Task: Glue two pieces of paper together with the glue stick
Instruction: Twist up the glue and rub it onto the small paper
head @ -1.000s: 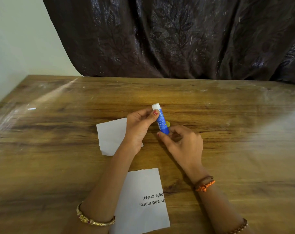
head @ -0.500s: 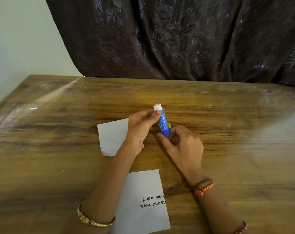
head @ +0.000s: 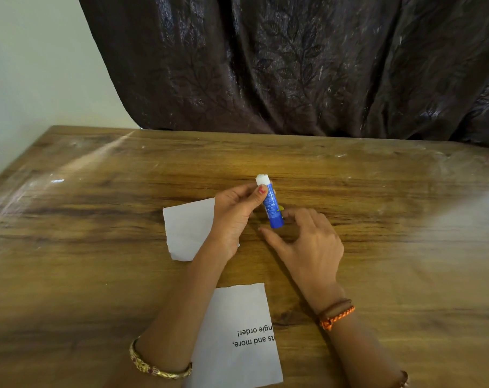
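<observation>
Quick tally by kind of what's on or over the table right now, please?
Paper pieces: 2, blank and printed
Glue stick: 1
Hands: 2, left and right
Total: 5

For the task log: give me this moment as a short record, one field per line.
glue stick: uncapped, white glue showing at top, tilted, held above table
left hand: grips the stick's upper part
right hand: fingers at the stick's base; thumb apart
blank paper: flat on table, partly under left hand
printed paper: flat, nearest the person, between the forearms
table: wooden
papers joined: not yet
</observation>
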